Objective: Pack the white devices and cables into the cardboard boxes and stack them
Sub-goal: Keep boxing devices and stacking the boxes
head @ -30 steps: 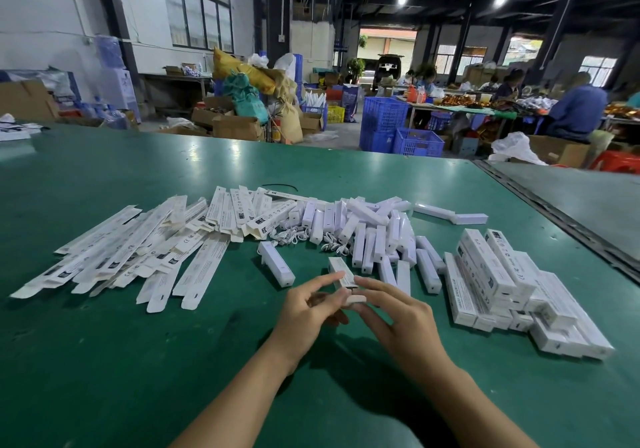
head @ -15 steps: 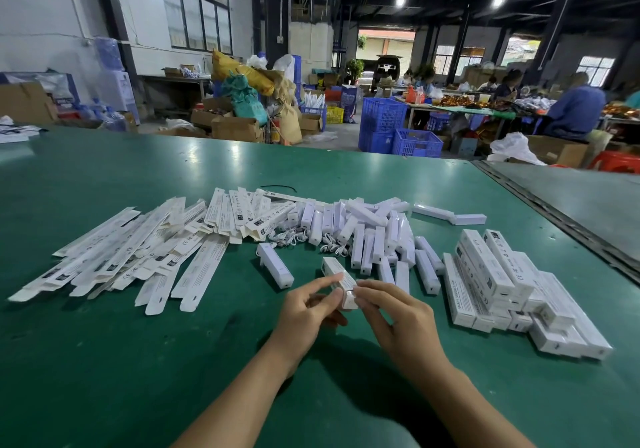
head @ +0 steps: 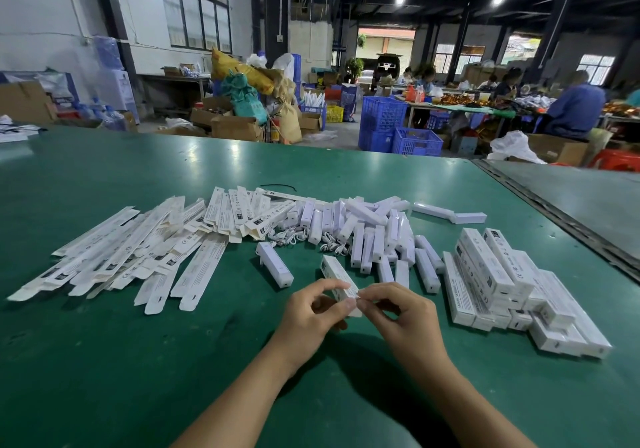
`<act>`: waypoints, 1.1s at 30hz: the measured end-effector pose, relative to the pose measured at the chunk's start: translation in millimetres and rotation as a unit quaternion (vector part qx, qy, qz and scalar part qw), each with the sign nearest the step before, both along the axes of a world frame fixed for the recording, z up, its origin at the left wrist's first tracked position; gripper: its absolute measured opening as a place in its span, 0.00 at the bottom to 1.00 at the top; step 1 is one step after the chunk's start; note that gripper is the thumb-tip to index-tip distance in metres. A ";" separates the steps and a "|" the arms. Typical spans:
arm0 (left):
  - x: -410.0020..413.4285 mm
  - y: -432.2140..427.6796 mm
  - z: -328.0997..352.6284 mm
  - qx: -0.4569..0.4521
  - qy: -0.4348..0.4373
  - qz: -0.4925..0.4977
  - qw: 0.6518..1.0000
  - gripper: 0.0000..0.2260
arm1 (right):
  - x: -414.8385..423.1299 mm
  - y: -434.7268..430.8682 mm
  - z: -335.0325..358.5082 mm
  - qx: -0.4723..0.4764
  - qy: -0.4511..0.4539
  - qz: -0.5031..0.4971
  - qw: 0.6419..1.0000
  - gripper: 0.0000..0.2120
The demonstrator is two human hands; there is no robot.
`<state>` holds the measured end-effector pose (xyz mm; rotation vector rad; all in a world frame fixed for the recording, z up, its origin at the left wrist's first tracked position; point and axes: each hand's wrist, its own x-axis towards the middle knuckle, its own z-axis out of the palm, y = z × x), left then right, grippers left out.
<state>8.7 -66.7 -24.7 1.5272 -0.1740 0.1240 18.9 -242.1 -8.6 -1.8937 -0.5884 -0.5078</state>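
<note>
Head view: left hand [head: 308, 316] and right hand [head: 401, 319] pinch white box [head: 334, 271] between them (near end).

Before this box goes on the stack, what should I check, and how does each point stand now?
1. Box gripped: ok, the left hand and right hand both pinch its near end.
2. Near end flap tucked in: cannot tell, the hands cover it.
3. Device and cable inside: cannot tell, the box walls hide the contents.
4. Stack ready to take it: ok, it lies at the right and looks steady.
5. Devices and cables left for the next box: ok, a pile lies behind the hands.
6. Flat boxes at hand: ok, spread out on the left.
</note>
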 end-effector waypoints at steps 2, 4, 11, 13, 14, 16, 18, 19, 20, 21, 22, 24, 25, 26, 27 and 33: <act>1.0 0.3 -1.0 0.005 -0.002 0.004 1.000 0.16 | -0.2 0.5 -0.8 0.002 0.014 -0.005 1.000 0.07; 2.1 0.8 -1.9 0.019 -0.008 0.010 1.000 0.16 | -0.4 1.8 -1.2 0.010 0.035 -0.011 0.999 0.06; -3.7 -2.2 1.4 0.115 -0.062 0.018 0.991 0.16 | -3.2 5.5 1.3 -0.010 0.138 -0.017 0.990 0.10; -4.9 -1.3 1.8 0.155 -0.094 0.010 0.983 0.17 | -4.1 5.9 5.2 0.008 0.150 -0.028 0.988 0.11; -5.0 -1.2 1.4 0.178 -0.111 0.007 0.978 0.21 | -3.9 5.6 6.8 0.018 0.155 -0.033 0.987 0.11; -6.1 -2.5 0.6 0.221 -0.123 -0.005 0.967 0.32 | -2.7 2.8 10.2 0.013 0.147 -0.053 0.988 0.09; -6.5 -4.7 -0.6 0.266 -0.118 -0.003 0.957 0.36 | 0.3 -4.2 15.2 -0.018 0.106 -0.101 0.989 0.09; -6.1 -4.9 -1.1 0.284 -0.114 0.015 0.952 0.36 | 3.1 -9.3 18.3 -0.033 0.081 -0.136 0.987 0.10; -5.2 -4.1 -1.2 0.295 -0.111 0.045 0.948 0.35 | 6.8 -16.2 21.1 -0.044 0.062 -0.174 0.982 0.11; -4.0 -2.8 -0.8 0.299 -0.110 0.084 0.944 0.32 | 10.6 -23.9 23.6 -0.050 0.052 -0.210 0.975 0.12; -2.5 -0.6 -0.3 0.299 -0.108 0.130 0.939 0.30 | 14.6 -32.4 26.0 -0.051 0.047 -0.239 0.969 0.12; 1.3 5.7 1.3 0.307 -0.112 0.232 0.916 0.25 | 21.3 -49.7 28.7 -0.062 0.044 -0.292 0.953 0.11; 3.2 9.6 1.9 0.316 -0.113 0.282 0.899 0.25 | 24.6 -58.4 29.0 -0.075 0.043 -0.319 0.944 0.10; 5.0 13.8 2.7 0.326 -0.109 0.321 0.882 0.24 | 27.7 -66.0 28.5 -0.084 0.047 -0.342 0.935 0.08; 6.8 18.0 3.5 0.339 -0.098 0.346 0.869 0.25 | 30.8 -72.0 28.2 -0.089 0.059 -0.360 0.927 0.07; 13.1 30.2 -3.2 0.478 0.083 0.285 0.827 0.30 | 35.1 -80.8 24.5 -0.136 0.102 -0.405 0.898 0.10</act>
